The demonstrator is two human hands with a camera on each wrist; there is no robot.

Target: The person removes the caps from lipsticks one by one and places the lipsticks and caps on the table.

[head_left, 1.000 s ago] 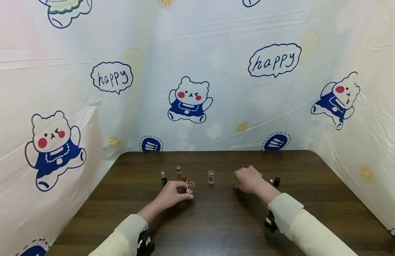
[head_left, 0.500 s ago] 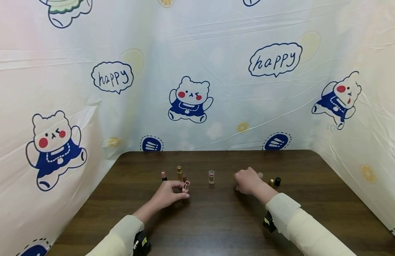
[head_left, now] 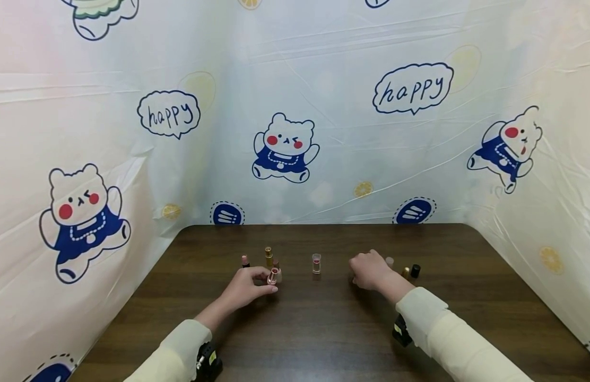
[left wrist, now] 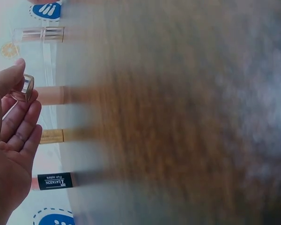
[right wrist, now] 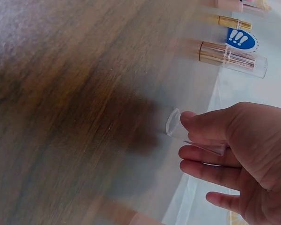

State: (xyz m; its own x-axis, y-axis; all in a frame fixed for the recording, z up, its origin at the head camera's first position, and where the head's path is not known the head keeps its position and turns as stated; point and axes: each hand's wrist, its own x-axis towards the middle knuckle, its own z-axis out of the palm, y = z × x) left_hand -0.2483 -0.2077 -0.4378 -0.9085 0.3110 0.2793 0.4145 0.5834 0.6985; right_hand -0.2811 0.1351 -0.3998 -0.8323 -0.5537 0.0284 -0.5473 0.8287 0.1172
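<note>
My left hand [head_left: 247,286] pinches a rose-gold lipstick [head_left: 272,276] between thumb and fingers, above the table. In the left wrist view its shiny base [left wrist: 27,88] points toward the table. A pinkish tube [head_left: 277,266] stands just behind the held lipstick, with a gold tube [head_left: 268,257] farther back. Left of them is a pink lipstick [head_left: 245,261] with a black base, partly behind the hand. On the right, my right hand [head_left: 371,270] holds a clear cap [right wrist: 178,130] between thumb and fingers, its open rim toward the table; the head view hides this cap.
A lipstick with a clear cover [head_left: 316,263] stands upright between the hands. Right of the right hand are a whitish cap [head_left: 389,261], a gold cap [head_left: 406,273] and a black cap [head_left: 416,270]. A printed curtain [head_left: 343,154] rises behind the brown table [head_left: 295,334].
My left hand has moved left with the lipstick, and the pinkish tube behind it now shows more. The right hand has stayed almost in place.
</note>
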